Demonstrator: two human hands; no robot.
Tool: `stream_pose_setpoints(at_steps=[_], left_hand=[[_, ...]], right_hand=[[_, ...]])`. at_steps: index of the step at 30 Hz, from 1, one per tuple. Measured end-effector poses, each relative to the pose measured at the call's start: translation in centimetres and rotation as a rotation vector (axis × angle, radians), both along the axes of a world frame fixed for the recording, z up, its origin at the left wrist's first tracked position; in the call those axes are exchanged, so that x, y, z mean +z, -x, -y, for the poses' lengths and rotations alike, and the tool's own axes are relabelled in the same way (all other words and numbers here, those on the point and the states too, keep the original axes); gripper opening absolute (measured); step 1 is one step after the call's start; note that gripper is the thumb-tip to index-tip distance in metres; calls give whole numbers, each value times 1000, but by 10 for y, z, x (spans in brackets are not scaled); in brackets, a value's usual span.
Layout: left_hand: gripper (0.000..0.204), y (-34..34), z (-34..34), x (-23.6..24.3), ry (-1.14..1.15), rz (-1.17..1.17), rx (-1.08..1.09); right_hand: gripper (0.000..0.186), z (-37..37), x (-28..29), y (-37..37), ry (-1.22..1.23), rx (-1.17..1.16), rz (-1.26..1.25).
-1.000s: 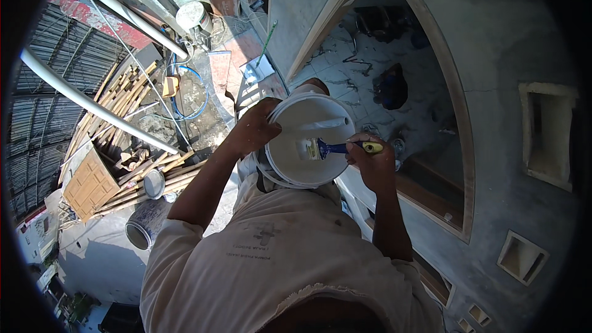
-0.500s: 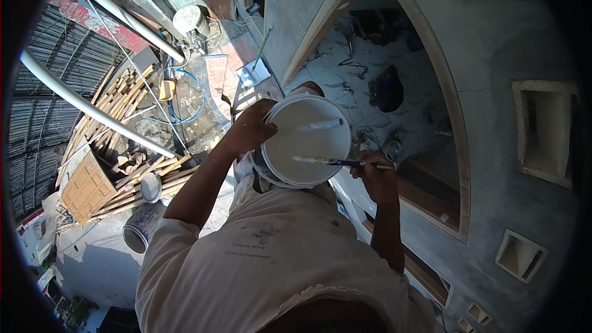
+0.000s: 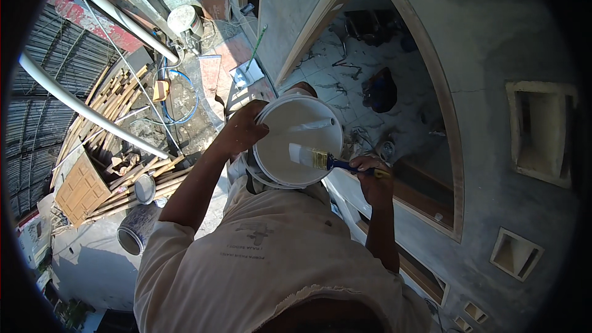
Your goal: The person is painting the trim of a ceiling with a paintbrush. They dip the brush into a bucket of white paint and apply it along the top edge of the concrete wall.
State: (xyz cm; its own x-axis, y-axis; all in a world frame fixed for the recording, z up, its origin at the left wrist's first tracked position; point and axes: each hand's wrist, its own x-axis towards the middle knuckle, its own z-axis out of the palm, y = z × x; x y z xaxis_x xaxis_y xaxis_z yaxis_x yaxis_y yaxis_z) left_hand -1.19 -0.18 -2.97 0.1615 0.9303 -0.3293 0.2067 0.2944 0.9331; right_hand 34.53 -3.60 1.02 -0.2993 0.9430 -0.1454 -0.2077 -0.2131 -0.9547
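Observation:
My left hand [image 3: 243, 126] grips the rim of a white bucket [image 3: 296, 108] at its left side. The bucket's inside is coated pale white, with a white tube-like shape across the upper part. In my right hand [image 3: 373, 176] is a paintbrush [image 3: 336, 163] with a blue handle and yellow end, fingers closed around it. Its flat bristles, white at the tip, point left over the bucket's interior. My pale shirt fills the lower middle, and the bucket is just beyond it.
Grey wall [image 3: 481, 148] with square openings at right; an arched opening shows marble-look tiles and dark objects below. At left are bamboo poles [image 3: 114, 105], long white pipes [image 3: 92, 111], a wooden panel [image 3: 80, 188], a blue hose, a tipped bucket [image 3: 139, 228] and a small pail [image 3: 185, 21].
The bucket and both hands have shifted slightly left in the picture, along with the surroundings. The brush turned edge-on half a second ago and now lies flat side up again.

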Motion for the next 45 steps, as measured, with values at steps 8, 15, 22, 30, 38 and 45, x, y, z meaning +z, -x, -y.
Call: stream_pose_setpoints(at_steps=[8,15,22,30,38,45], left_hand=[[46,3,-6,10,-20,-9,-20],[45,4,-6,14,-70,-75,-54],[42,6,-5,-15,-81,-177,-41],[45,10,-16,-67,-93,115,-36],[47,13,-20,-105,-32,314,-36],[43,11,-13,-47,-130,-153,-62]], right_hand=[[9,0,-14,-4,-214,156,10],[12,14,-42,-14,-105,-45,124],[14,15,-78,-5,394,-264,-409],[18,-5,-105,6,479,-557,20],[29,-20,-3,-39,259,191,438],[26,-11,-33,-34,122,172,389]])
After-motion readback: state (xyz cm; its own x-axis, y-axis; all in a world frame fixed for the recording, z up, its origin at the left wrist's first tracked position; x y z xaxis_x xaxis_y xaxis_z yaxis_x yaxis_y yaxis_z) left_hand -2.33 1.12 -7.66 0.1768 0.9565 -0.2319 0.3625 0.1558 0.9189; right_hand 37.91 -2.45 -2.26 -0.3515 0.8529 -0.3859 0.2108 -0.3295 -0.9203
